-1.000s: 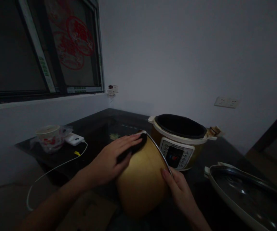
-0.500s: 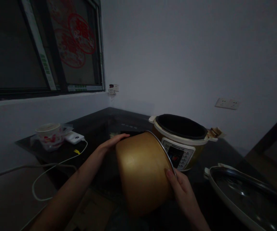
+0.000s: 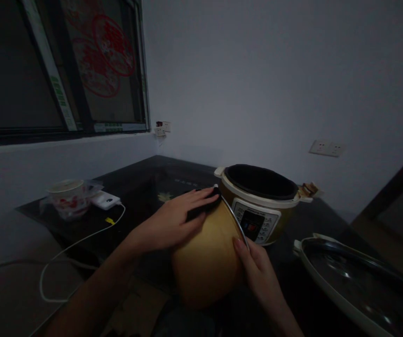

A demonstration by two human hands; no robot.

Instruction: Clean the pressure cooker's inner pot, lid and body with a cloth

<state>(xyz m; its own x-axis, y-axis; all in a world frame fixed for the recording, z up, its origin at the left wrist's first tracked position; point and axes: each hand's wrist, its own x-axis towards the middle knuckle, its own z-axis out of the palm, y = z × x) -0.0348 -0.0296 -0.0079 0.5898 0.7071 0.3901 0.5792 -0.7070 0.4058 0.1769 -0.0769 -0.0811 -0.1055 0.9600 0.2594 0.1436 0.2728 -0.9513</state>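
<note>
Pot (image 3: 210,260) partly hides the cooker (image 3: 257,216) — lid (image 3: 354,281) lies right.

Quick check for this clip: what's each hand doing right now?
Left hand: holding a black cloth against the golden pot.
Right hand: closed on the golden pot's rim, thumb on the outer wall.

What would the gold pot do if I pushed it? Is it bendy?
The gold pot would probably feel stiff: its wall shows a smooth curve beside the right hand. Being round and tilted, it might roll if let go. Its smooth-looking side may be slippery.
</note>
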